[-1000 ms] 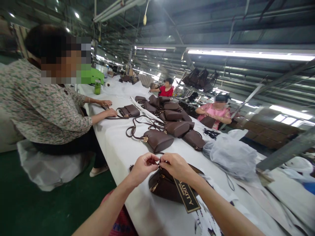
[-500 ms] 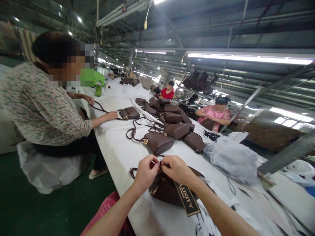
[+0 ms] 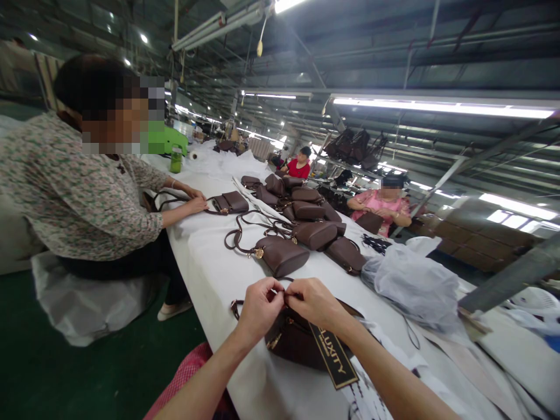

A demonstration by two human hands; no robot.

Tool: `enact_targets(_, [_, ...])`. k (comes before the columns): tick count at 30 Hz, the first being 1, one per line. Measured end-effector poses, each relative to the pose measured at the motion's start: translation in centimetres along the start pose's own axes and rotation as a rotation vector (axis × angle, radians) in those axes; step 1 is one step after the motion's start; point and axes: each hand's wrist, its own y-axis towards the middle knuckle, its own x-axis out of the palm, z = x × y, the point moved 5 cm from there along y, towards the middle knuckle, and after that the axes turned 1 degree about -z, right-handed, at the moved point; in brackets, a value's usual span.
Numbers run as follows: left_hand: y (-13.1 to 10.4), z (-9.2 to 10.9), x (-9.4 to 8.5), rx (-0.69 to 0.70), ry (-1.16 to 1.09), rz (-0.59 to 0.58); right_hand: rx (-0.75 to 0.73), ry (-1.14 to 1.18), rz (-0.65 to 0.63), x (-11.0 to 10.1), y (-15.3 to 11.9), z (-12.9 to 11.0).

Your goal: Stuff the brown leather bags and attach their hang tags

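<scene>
A dark brown handbag [image 3: 295, 349] lies on the white-covered table [image 3: 205, 274] right in front of me, partly hidden under my hands. My left hand [image 3: 261, 306] and my right hand [image 3: 312, 300] meet above its top edge, thumbs and forefingers pinched close together. Whatever is between the fingertips is too small and covered to make out. A black hang tag [image 3: 335, 359] with gold lettering rests against the bag below my right wrist. Part of the bag's strap [image 3: 235, 307] sticks out left of my left hand. Gold zipper parts show on the bag.
Several finished brown bags [image 3: 284, 255] lie beyond my hands. Clear plastic wrapping [image 3: 405, 274] is heaped to the right; white tags with strings [image 3: 367, 391] lie near my right forearm. A co-worker in a floral shirt [image 3: 87, 192] handles another bag [image 3: 231, 202] at left. Others sit farther back.
The co-worker at left has brought one hand along the strap toward the other hand. My own hands stay pinched at the bag, almost unmoved.
</scene>
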Motion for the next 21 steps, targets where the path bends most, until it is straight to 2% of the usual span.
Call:
enact_targets(5, [0.3,-1.0,0.0,-0.039,-0.107,0.002,-0.04,0.035,0.01,-0.4,0.1,-0.4])
enact_targets(11, [0.6,-1.5,0.0,-0.048,-0.154,-0.004,-0.004,0.077,0.033,-0.3,0.2,0.0])
enact_targets(17, [0.4,-1.3,0.0,-0.013,-0.073,0.027,-0.022,0.053,0.136,0.2,0.3,0.6])
enact_targets(21, [0.4,-1.5,0.0,-0.003,-0.022,0.04,-0.007,0.047,0.138,0.4,0.4,0.7])
